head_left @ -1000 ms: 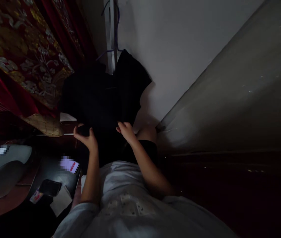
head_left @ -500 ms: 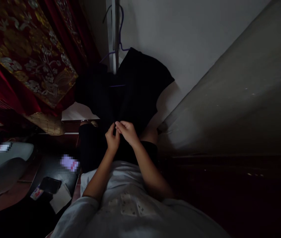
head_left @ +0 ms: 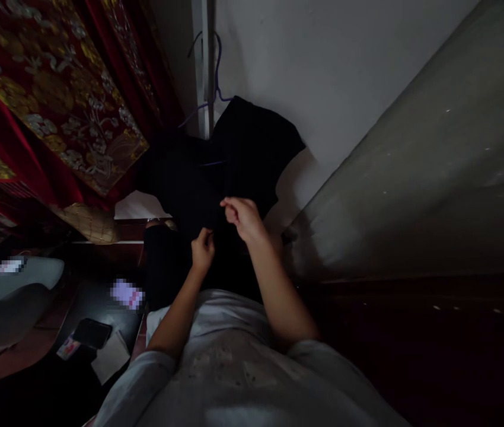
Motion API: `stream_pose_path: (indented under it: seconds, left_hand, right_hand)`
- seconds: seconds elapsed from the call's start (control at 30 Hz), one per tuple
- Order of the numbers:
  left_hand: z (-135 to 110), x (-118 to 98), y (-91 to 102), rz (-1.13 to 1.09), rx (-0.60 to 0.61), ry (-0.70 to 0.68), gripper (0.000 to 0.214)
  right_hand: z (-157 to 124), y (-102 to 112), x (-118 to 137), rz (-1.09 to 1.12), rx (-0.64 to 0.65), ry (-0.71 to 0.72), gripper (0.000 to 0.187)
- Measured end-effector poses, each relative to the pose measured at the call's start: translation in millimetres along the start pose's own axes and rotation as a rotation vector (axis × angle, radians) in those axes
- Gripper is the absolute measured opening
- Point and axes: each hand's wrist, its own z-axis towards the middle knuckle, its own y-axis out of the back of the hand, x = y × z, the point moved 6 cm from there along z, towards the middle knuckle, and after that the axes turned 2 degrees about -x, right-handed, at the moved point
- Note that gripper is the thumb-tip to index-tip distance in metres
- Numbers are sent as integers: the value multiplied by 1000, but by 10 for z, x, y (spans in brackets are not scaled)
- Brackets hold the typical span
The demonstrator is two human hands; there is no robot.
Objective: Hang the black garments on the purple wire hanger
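A black garment point(head_left: 252, 148) hangs on a thin purple hanger point(head_left: 219, 65) in front of me, its lower part reaching my lap. My left hand point(head_left: 203, 249) is closed in a pinch at the garment's lower front, and dark cloth seems to be caught between its fingers. Higher and to the right, my right hand point(head_left: 243, 218) is also pinched, apart from the left and in front of the cloth. Whatever its fingertips hold is too small and dark to make out.
A metal pole point(head_left: 208, 59) stands behind the hanger, against a pale wall point(head_left: 345, 59). Red embroidered cloth point(head_left: 65, 107) hangs at left. Below it, a phone point(head_left: 92, 333) and a folded paper point(head_left: 110, 357) lie on a dark surface. A greyish plastic-like sheet point(head_left: 434, 178) slopes at right.
My hands were together at the garment's front. The right hand has moved up and right, away from the left, and both now look more tightly closed. The left has dropped slightly.
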Motion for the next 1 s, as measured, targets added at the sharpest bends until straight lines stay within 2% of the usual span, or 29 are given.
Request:
stream_pose_path:
  seconds: [0.13,0.23,0.33,0.4,0.47,0.53,0.6,0.67,0.77,0.9,1.0]
  left_hand:
    - [68,107,-50,33,78,11,16]
    - [220,63,-25,52,115,12,16]
    - [525,-208,61,50,169,-22,15]
    - [829,-561,186,11,152,-105,30]
    - [1177,-1025,380,-100,54,-282,37]
    - [1523,-1404,548,-181,-14,-377,34]
    - [1812,-1652,614,-168,28,-417,27]
    - [2001,-1767,645,-132,82,-437,22]
    - [2113,-1786,706,-88,98,-463,23]
    - [2111,-1754,767,-102,109,-436,21]
    - [2049,-1742,762,-123,102,-423,19]
  right_hand:
    - [459,-265,858,4,-30,204,19]
    - [630,-486,1159,-25,-1,229,23]
    - [616,-571,1118,-57,21,253,27]
    - [566,-574,1025,-90,36,283,29]
    - [518,-582,971,-129,68,321,29]
    - [478,-603,999,-158,103,372,29]
    - [449,-617,1089,-165,117,428,29]
    - [431,-612,1185,-160,106,470,29]
    - [422,-587,1230,-182,87,501,30]
    - [392,-558,1094,-288,74,562,34]
    - [328,-525,967,-383,0,642,36]
